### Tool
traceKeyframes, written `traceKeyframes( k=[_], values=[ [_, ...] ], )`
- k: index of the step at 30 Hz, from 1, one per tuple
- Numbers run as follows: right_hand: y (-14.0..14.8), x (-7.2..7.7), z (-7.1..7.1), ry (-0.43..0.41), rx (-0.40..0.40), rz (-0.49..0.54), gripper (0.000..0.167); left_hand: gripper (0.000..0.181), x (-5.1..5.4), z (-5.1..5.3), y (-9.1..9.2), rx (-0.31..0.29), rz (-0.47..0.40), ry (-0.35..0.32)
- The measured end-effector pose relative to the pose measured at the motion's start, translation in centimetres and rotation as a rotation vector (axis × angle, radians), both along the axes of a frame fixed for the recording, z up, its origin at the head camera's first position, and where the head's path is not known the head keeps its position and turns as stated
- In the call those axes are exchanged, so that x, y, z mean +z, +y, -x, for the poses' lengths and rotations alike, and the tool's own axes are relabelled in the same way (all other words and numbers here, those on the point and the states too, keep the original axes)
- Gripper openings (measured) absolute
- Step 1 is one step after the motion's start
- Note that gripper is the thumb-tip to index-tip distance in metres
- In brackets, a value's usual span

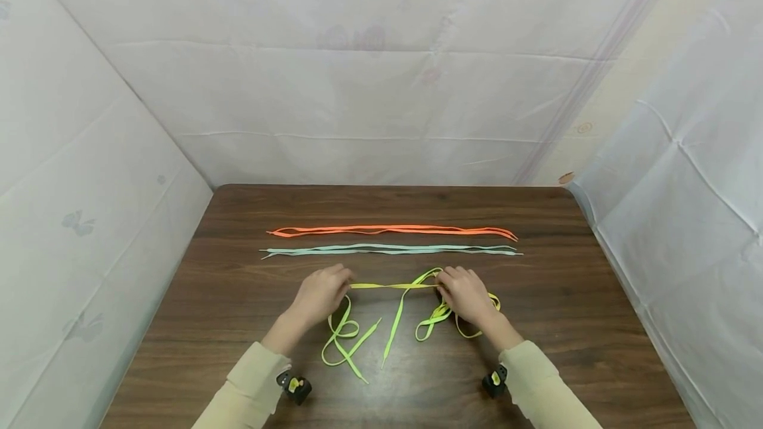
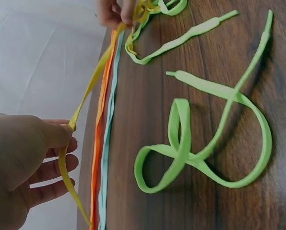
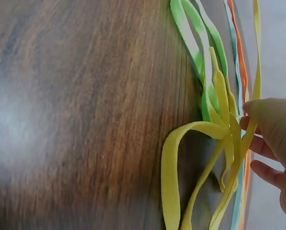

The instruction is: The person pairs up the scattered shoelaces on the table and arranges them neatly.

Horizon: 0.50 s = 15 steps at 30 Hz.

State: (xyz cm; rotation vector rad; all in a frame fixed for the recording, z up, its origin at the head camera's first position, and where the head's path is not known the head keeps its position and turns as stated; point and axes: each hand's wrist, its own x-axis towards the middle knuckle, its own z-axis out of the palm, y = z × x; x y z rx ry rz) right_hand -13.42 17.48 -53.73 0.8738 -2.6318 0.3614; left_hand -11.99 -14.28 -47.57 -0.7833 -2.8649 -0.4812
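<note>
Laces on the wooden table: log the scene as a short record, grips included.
left grip: pinches the held strand
right grip: pinches the same strand
held strand: yellow, stretched between both grips
loose lacing: yellow-green, looped near both grips
pale blue laces: nearly straight, beyond the grips
orange laces: nearly straight, beyond the pale blue laces
table: dark, wood-grained

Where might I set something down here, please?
Free: the table left of the left hand, well right of the right hand, and a narrow strip beyond the orange laces. Crowded: between and nearer than the hands, with yellow lace and green lace.
</note>
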Motion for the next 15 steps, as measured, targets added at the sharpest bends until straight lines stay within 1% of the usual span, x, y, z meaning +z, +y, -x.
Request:
traceKeyframes(
  k=[5, 11, 15],
  values=[
    [0.4, 0.5, -0.3, 0.028, 0.004, 0.014, 0.009, 0.009, -0.4, 0.1, -0.9, 0.019, 0.007, -0.012],
    [1.0, 1.0, -0.4, 0.037, 0.002, 0.015, 0.008, 0.007, -0.9, 0.3, -2.0, 0.065, -0.001, 0.005],
    [1.3, 1.3, -0.5, 0.042, 0.019, 0.015, 0.010, 0.006, -1.3, 0.4, -2.7, 0.082, 0.020, 0.005]
  ],
)
